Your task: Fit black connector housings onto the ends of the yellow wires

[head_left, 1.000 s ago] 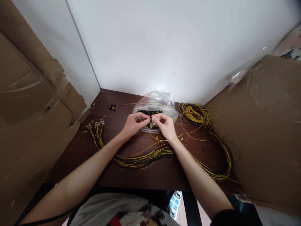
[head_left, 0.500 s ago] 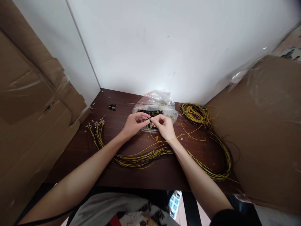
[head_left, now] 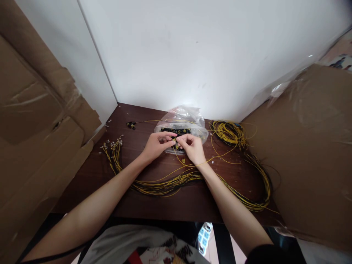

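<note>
My left hand point(head_left: 157, 145) and my right hand point(head_left: 193, 146) meet fingertip to fingertip over the dark wooden table point(head_left: 137, 198), both pinched on the end of one thin yellow wire point(head_left: 192, 163) that trails off to the right. Just behind them lies a clear plastic bag point(head_left: 181, 123) holding small black and yellow parts. A long bundle of yellow wires point(head_left: 165, 185) runs under my wrists, its tipped ends fanned out at the left point(head_left: 112, 146).
A coil of yellow wire point(head_left: 229, 132) lies at the back right, linked to a loop along the right edge point(head_left: 264, 187). One black and yellow connector point(head_left: 131, 125) sits at the back left. Cardboard sheets point(head_left: 35, 121) point(head_left: 310, 146) wall in both sides; a white wall stands behind.
My hands have barely shifted; the fingertips have worked slightly on the wire end. Nothing else has moved.
</note>
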`<state>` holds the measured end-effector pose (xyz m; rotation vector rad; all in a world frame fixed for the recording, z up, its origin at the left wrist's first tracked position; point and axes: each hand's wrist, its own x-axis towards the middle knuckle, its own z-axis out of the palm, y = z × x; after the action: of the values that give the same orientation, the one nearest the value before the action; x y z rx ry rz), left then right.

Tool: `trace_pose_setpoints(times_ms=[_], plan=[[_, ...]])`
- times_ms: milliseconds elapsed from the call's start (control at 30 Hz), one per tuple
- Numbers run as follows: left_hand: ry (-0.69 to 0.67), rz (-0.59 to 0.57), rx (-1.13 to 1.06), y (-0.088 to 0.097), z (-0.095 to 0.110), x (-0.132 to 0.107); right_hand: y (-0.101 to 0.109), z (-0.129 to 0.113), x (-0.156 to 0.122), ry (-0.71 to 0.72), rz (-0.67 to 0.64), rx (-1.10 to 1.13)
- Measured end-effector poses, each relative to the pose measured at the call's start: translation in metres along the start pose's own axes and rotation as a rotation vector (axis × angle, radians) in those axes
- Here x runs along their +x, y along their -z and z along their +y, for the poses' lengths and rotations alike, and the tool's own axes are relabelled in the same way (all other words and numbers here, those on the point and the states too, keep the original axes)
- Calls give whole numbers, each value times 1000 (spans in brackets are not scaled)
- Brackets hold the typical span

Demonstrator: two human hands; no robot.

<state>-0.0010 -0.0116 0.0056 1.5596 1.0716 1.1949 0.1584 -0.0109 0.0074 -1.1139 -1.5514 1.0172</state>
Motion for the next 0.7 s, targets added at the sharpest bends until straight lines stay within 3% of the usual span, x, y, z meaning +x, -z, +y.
trace_pose_setpoints(times_ms=[700], plan=[[-12,-12,40,0,-2,1,-1,4,1,-40,-26,4]])
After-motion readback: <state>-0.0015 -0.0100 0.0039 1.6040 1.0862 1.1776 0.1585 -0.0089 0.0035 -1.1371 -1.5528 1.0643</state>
